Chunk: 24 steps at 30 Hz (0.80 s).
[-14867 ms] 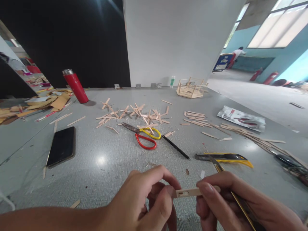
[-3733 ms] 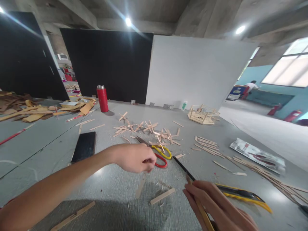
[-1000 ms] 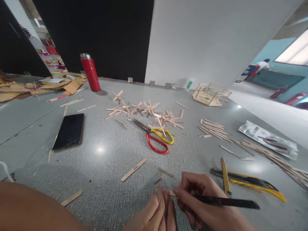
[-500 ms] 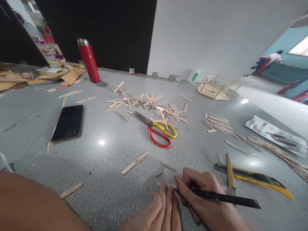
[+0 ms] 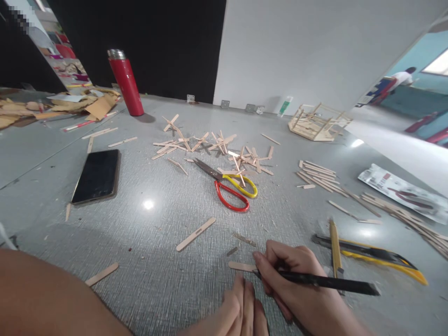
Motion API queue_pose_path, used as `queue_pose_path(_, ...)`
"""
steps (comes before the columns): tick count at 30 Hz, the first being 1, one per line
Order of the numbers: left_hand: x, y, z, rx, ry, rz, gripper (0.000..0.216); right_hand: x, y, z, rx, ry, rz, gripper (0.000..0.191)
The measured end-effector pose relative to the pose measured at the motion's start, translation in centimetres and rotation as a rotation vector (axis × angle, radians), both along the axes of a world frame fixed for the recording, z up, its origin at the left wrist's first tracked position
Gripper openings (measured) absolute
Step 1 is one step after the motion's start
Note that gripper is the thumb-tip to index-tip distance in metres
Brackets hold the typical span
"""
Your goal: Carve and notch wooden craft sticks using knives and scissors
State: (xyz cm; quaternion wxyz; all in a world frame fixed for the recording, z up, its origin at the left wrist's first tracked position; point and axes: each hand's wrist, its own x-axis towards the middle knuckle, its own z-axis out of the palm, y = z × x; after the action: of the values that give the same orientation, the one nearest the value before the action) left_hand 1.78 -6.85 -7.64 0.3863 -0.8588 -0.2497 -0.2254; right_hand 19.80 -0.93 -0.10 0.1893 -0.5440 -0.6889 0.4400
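Pinching slim black pen (image 5: 336,283), R hand (image 5: 303,287) approx. 4 o'clock of flat pale-wood stick (image 5: 241,266); L hand (image 5: 241,308) 6 o'clock, grip unclear.

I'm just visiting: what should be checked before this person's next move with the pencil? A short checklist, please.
1. Right hand grips the black pencil: ok.
2. Small wooden stick lies within the pencil's reach: ok, the tip is right by it.
3. Left hand steadies that stick: cannot tell; its fingertips are close, contact unclear.
4. Scissors lie apart from both hands: ok.
5. Table beside the stick free of scraps: not ok, dark scraps lie just beyond.
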Motion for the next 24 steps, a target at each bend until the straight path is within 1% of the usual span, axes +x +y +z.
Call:
queue_pose_path(2, 0.4, 0.4, -0.1, 0.058, -0.101, -0.024, 0.025, 0.1, -0.1, -0.1, 0.002, 0.002, 0.000, 0.044)
queue_pose_path(5, 0.7, 0.7, -0.1, 0.077, -0.184, -0.031, 0.027, 0.3, -0.2, -0.2, 0.012, -0.005, -0.002, 0.043)
queue_pose_path(7, 0.6, 0.7, -0.2, 0.070, -0.153, -0.031, 0.027, 0.3, -0.2, -0.2, 0.015, -0.004, -0.002, 0.043)
queue_pose_path(11, 0.4, 0.5, -0.3, 0.060, -0.005, -0.055, 0.027, 0.2, -0.1, -0.2, 0.036, 0.008, 0.012, 0.044)
queue_pose_path(14, 0.5, 0.6, -0.2, 0.069, -0.075, -0.034, 0.026, 0.2, -0.2, -0.4, 0.044, 0.007, 0.026, 0.045)
queue_pose_path(17, 0.1, 0.6, 0.2, 0.085, -0.114, -0.038, 0.026, 0.2, -0.1, -0.5, 0.010, 0.048, -0.012, 0.045)
queue_pose_path(19, -0.4, 0.4, 0.4, 0.063, -0.049, -0.052, 0.028, 0.2, 0.0, -0.2, -0.034, 0.096, -0.043, 0.046)
queue_pose_path(21, -0.8, 0.0, 0.3, 0.019, 0.055, -0.057, 0.025, 0.5, 0.3, 0.6, -0.063, 0.148, -0.070, 0.049)
queue_pose_path(22, -0.8, -0.2, 0.1, 0.003, 0.100, -0.067, 0.022, 0.8, 0.5, 1.1, -0.062, 0.179, -0.093, 0.051)
queue_pose_path(24, -0.4, -0.6, -0.5, 0.024, 0.131, -0.096, 0.018, 1.5, 1.0, 2.2, -0.019, 0.240, -0.158, 0.053)
